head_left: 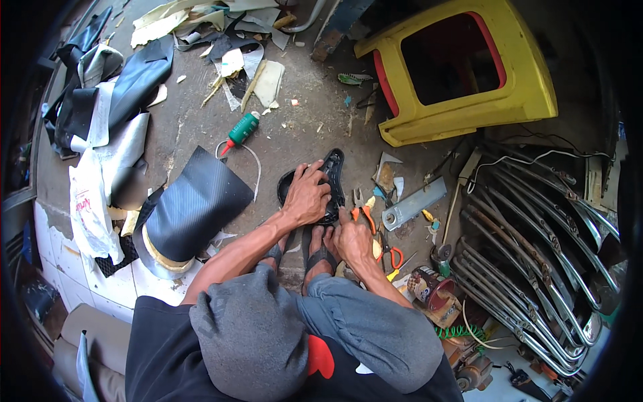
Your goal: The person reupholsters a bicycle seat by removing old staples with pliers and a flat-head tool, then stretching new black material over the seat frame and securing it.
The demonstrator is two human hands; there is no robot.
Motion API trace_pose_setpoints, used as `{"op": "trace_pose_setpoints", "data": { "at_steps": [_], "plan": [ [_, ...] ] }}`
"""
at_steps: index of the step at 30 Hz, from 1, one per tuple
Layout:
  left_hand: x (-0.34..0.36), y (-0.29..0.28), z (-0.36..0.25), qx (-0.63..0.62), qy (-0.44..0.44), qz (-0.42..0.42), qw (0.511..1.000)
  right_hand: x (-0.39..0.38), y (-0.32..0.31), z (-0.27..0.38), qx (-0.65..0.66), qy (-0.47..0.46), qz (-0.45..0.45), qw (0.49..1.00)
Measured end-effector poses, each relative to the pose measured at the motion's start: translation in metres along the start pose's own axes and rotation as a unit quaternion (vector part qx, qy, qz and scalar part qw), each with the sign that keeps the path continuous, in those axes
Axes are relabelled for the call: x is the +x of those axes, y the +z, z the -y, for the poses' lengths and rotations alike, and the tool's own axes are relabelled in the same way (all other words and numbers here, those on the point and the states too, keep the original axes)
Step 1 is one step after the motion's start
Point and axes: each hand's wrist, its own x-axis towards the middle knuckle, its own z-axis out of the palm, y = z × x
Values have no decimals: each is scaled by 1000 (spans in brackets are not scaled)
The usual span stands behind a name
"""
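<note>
A black moulded shell (pixel 333 175), shaped like a bicycle saddle turned underside up, lies on the floor by my feet. My left hand (pixel 309 195) is closed over its left side, fingers curled across the middle. At its near right edge is my right hand (pixel 355 240), fingers bent in a pinch; what they hold is hidden. Pliers with orange handles (pixel 367 216) lie just right of the shell. Closer to me are an orange-handled tool (pixel 396 257) and a yellow-handled screwdriver (pixel 395 274).
A green bottle with a red tip (pixel 241 130) lies ahead. To the left is a seat with black textured covering (pixel 197 208). A flat metal plate (pixel 415 204), stacked metal tube frames (pixel 529 261) and a yellow shell (pixel 462 117) lie right. Material scraps (pixel 268 84) litter the far floor.
</note>
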Motion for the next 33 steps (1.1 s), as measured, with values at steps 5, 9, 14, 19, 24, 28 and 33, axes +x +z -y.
{"op": "trace_pose_setpoints", "data": {
  "at_steps": [5,9,14,19,24,28,33],
  "plan": [
    [-2,-3,2,-44,4,2,999,-3,0,0,6,6,7,1000],
    [3,-1,2,-50,-1,-8,999,4,2,3,9,-1,-10,1000],
    [3,-1,3,-55,-9,-26,998,0,-3,3,40,34,14,999],
    [3,4,2,-52,-15,-47,997,-2,-6,-1,42,29,21,998],
    [0,3,3,-47,-4,-4,999,7,-11,-3,6,22,20,1000],
    [-18,-14,7,-39,14,-13,999,3,-54,-3,93,33,53,994],
    [-36,-24,0,122,28,119,985,0,-51,-31,32,-100,46,993]
  ]
}}
